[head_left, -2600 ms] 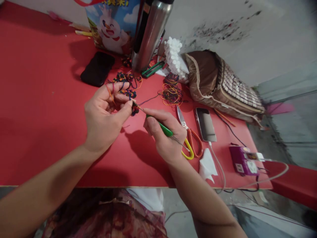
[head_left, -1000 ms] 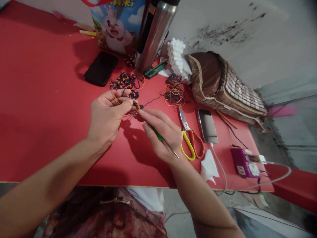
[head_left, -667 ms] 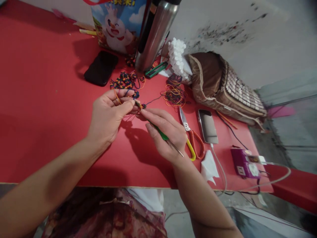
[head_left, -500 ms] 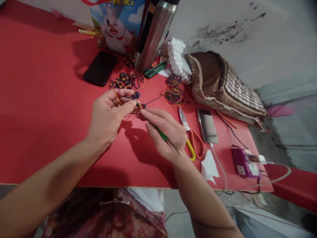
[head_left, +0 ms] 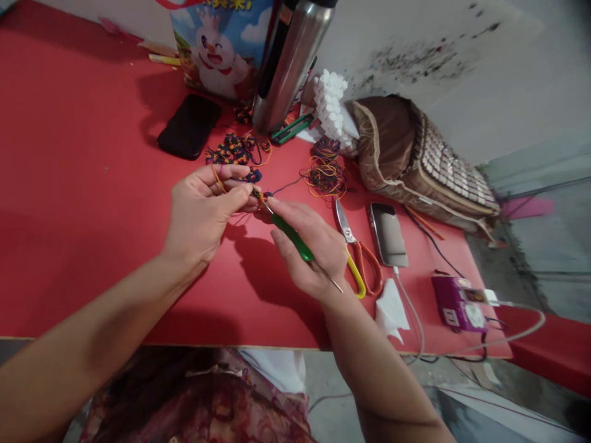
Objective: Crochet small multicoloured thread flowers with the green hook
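While pinching a small knotted yarn piece [head_left: 260, 195] between thumb and fingers of the left hand [head_left: 198, 206], holds a green-handled hook [head_left: 294, 237] in a narrow grip of the right hand [head_left: 318, 246]. Aims the thin metal end at the yarn piece, with the rear end sticking out past the palm. Cannot tell, at this size, if inside a loop or merely against the yarn. Has the yarn piece between the two hands, just above the red surface [head_left: 92, 215]. Carries an orange strand [head_left: 217, 178] around a finger of the left hand. Has a dark strand [head_left: 287, 186] running back towards a loose multicoloured tangle [head_left: 325, 175]. Just past the left fingertips, has a pile of knotted pieces [head_left: 228, 149], with a blue one nearest. Beside the right hand, has scissors [head_left: 348, 235] with the yellow handle partly hidden; next, a phone [head_left: 389, 235] on a white cable [head_left: 396, 270], and crumpled white paper [head_left: 391, 307] nearer the edge. Farther off, has a green cutter [head_left: 292, 130] near the foot of a steel flask [head_left: 295, 67].
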A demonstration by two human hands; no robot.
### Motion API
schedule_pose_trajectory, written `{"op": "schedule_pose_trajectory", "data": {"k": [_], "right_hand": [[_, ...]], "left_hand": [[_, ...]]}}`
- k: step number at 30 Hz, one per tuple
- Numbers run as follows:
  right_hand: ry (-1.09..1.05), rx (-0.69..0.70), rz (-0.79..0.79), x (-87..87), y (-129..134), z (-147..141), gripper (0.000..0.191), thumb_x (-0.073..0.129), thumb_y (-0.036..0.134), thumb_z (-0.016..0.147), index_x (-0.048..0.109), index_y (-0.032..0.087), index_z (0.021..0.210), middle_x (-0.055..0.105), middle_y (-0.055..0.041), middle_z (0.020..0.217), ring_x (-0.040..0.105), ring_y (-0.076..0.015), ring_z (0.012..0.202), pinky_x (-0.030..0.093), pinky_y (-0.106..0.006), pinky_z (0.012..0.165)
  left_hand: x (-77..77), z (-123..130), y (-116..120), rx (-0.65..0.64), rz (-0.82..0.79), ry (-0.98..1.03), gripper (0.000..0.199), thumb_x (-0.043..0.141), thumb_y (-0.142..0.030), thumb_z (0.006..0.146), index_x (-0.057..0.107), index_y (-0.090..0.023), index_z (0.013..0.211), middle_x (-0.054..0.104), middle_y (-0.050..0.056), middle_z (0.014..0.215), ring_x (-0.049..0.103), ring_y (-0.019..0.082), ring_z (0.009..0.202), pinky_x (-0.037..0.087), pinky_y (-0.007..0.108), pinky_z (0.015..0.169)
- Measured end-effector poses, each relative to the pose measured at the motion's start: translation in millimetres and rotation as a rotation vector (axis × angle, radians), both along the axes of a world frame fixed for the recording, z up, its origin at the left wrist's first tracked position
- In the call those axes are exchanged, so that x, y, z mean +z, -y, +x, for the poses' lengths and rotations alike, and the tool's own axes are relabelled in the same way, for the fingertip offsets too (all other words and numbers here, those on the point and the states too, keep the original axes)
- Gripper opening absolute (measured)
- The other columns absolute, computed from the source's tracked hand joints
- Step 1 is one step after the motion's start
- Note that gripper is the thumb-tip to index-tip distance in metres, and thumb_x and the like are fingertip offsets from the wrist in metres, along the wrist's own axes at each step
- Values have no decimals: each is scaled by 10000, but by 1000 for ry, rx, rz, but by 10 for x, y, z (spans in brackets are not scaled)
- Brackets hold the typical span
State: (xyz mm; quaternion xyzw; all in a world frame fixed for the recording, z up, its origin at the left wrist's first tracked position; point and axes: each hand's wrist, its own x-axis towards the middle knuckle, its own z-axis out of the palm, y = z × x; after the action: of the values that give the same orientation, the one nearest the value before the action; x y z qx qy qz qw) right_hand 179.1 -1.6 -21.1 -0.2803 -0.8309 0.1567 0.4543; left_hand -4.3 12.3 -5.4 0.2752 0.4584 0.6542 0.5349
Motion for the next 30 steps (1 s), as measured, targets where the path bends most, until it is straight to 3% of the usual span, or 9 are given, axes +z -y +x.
{"op": "schedule_pose_trajectory", "data": {"k": [4, 7, 10, 15, 22, 27, 30], "right_hand": [[-112, -19, -195, -1, 18, -12, 312, 678, 228, 1087, 801, 278, 1369, 882, -96, 1290, 863, -254, 1170, 729, -456, 1055], [-364, -15, -466, -27, 8, -34, 239, 680, 343, 1109, 841, 296, 1280, 903, -65, 1194, 891, -245, 1028, 758, -461, 966], [-578, 30, -628, -43, -20, -57, 212, 732, 409, 1081, 869, 280, 1180, 912, -62, 1100, 896, -247, 930, 772, -456, 875], [-674, 49, -731, -8, -36, -73, 193, 753, 411, 1062, 860, 277, 1149, 916, -54, 1057, 893, -234, 865, 771, -428, 799], [-714, 55, -808, 19, -62, -70, 192, 752, 406, 1041, 834, 237, 1077, 918, -64, 1010, 882, -213, 780, 747, -358, 718], [-735, 93, -859, -5, -89, -54, 153, 813, 369, 987, 831, 245, 1073, 919, -49, 1010, 861, -178, 732, 735, -315, 701], [-729, 74, -904, -31, -110, -36, 189, 818, 400, 973, 818, 240, 1072, 912, -43, 991, 837, -154, 705, 719, -284, 676]], "left_hand": [[6, -26, -12, -55, -40, 45, 161, 798, -21, 776, 770, -136, 885, 762, -15, 696, 744, 104, 586, 639, 207, 643], [13, -38, 4, -82, -6, -3, 151, 815, -41, 790, 795, -153, 890, 760, -19, 692, 754, 113, 605, 644, 222, 663], [22, -34, 27, -105, 43, -35, 130, 839, -68, 811, 809, -173, 882, 763, -16, 697, 758, 115, 614, 645, 227, 665], [30, -29, 51, -132, 46, -37, 124, 811, -75, 846, 801, -190, 891, 769, -10, 732, 748, 111, 634, 643, 237, 693], [16, -27, 55, -98, 61, -127, 230, 875, -44, 754, 840, -193, 925, 739, -21, 770, 691, 97, 698, 598, 208, 691], [-26, -19, 33, -112, 82, 4, 235, 844, -13, 771, 854, -209, 899, 749, -12, 846, 693, 79, 771, 597, 186, 772], [-34, -24, 13, -130, 38, 62, 244, 829, -11, 774, 852, -229, 882, 730, -12, 830, 686, 88, 761, 589, 199, 744]]}}
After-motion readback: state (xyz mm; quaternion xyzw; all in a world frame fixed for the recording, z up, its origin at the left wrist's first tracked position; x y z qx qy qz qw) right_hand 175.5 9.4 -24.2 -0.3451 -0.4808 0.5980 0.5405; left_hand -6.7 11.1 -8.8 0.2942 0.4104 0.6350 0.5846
